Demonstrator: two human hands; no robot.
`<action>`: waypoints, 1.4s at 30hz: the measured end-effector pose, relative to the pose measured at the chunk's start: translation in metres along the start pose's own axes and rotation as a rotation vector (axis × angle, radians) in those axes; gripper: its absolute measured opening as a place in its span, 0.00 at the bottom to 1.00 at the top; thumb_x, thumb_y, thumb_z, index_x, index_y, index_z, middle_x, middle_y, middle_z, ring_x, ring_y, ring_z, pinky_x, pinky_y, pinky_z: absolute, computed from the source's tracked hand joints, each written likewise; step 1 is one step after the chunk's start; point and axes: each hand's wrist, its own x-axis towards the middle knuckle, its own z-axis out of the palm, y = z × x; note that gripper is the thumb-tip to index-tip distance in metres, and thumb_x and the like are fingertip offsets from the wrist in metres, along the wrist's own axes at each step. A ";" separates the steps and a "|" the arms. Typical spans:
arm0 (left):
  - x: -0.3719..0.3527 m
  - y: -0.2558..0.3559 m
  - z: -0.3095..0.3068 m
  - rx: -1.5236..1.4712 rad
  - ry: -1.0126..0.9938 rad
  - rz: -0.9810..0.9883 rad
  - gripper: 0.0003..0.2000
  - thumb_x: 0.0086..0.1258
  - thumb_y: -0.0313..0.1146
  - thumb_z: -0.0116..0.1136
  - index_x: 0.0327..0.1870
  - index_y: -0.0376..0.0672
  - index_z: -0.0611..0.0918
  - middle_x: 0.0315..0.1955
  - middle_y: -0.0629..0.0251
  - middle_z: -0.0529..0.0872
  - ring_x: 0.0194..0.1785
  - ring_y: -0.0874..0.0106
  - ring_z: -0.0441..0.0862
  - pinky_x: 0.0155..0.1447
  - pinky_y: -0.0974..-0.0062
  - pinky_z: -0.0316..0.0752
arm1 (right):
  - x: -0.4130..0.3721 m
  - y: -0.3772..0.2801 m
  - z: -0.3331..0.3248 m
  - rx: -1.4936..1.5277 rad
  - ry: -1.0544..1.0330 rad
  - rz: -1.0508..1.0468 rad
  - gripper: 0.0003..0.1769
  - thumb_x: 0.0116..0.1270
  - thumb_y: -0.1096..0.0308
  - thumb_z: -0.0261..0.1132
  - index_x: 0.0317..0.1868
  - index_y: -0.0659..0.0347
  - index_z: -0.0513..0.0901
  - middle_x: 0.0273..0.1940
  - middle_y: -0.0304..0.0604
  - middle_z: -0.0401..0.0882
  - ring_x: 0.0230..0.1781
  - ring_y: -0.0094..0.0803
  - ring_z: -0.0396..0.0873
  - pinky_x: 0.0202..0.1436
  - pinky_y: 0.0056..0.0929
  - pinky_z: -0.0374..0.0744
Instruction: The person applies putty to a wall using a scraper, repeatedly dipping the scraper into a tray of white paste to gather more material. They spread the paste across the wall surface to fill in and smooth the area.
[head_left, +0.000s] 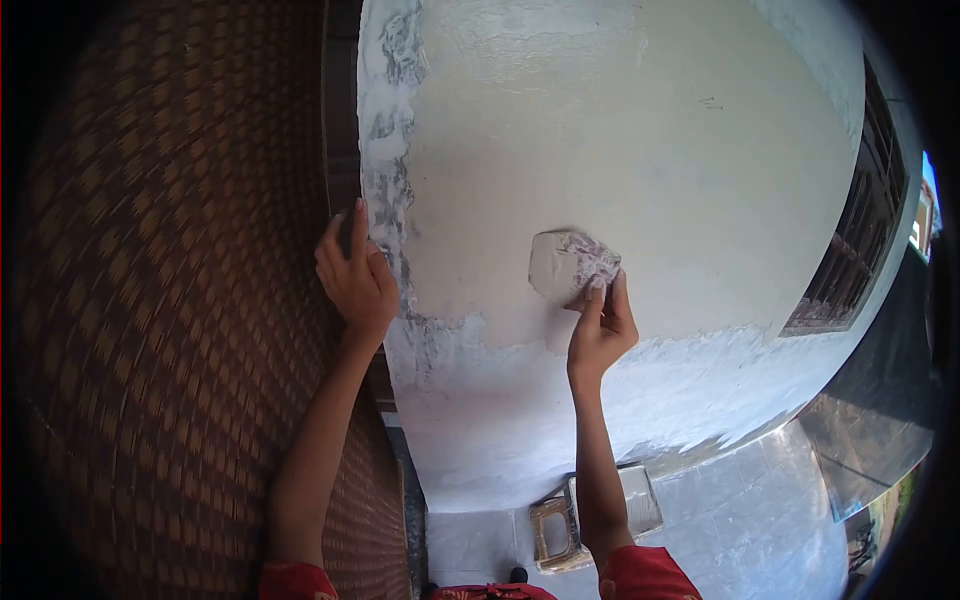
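Pinched in my right hand (603,330) is a flat putty scraper (556,263), its face smeared with pale putty and reddish-purple patches. It lies close against the wall (620,150), which has a smooth cream coat over its upper part and rougher bluish-white below. My left hand (358,275) rests at the wall's left edge with its fingers apart, the index finger pointing up along the corner. Grey, worn patches run down this edge (390,130). Nothing shows in the left hand.
A brown woven panel (180,250) fills the left side, close to my left arm. On the grey floor (730,510) below stand shallow putty-stained trays (555,530). A barred window (835,240) is at the right, and a dark sheet (870,430) lies beyond the floor.
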 end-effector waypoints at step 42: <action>0.001 -0.006 -0.002 0.079 -0.045 0.034 0.25 0.74 0.37 0.35 0.73 0.51 0.66 0.68 0.51 0.65 0.73 0.43 0.56 0.65 0.47 0.56 | -0.046 0.033 -0.008 -0.036 -0.004 0.138 0.19 0.70 0.76 0.60 0.60 0.76 0.75 0.46 0.51 0.84 0.40 0.25 0.80 0.42 0.25 0.82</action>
